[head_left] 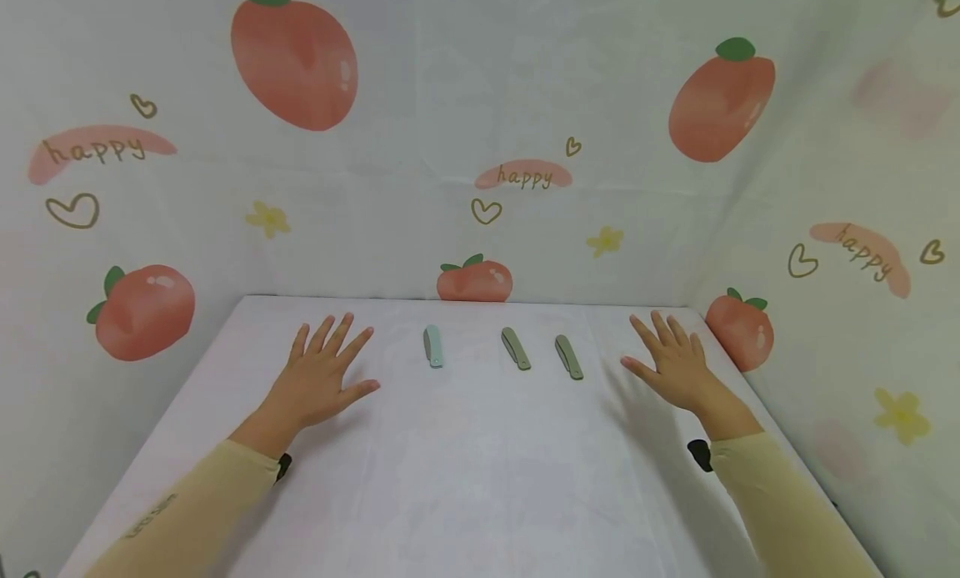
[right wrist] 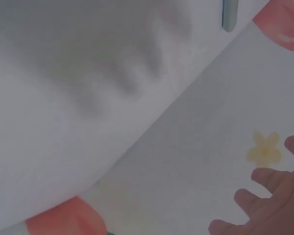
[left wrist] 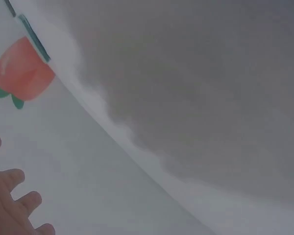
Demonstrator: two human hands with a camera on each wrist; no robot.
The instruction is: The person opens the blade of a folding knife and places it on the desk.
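Note:
Three slim folded tools that look like folding knives lie in a loose row toward the back of the white table. One is pale mint (head_left: 434, 347), and the other two are olive green, a middle one (head_left: 516, 349) and a right one (head_left: 569, 358). My left hand (head_left: 318, 378) is held over the table left of the mint one, fingers spread, holding nothing. To the right of the row, my right hand (head_left: 675, 365) also has its fingers spread and holds nothing. Each wrist view shows fingertips at its lower edge, plus part of a folded tool near the top.
The white table (head_left: 480, 478) meets a fabric backdrop (head_left: 405, 244) behind it, printed with red fruit, hearts and flowers. Similar fabric walls rise at left and right. Both hands cast shadows on the tabletop.

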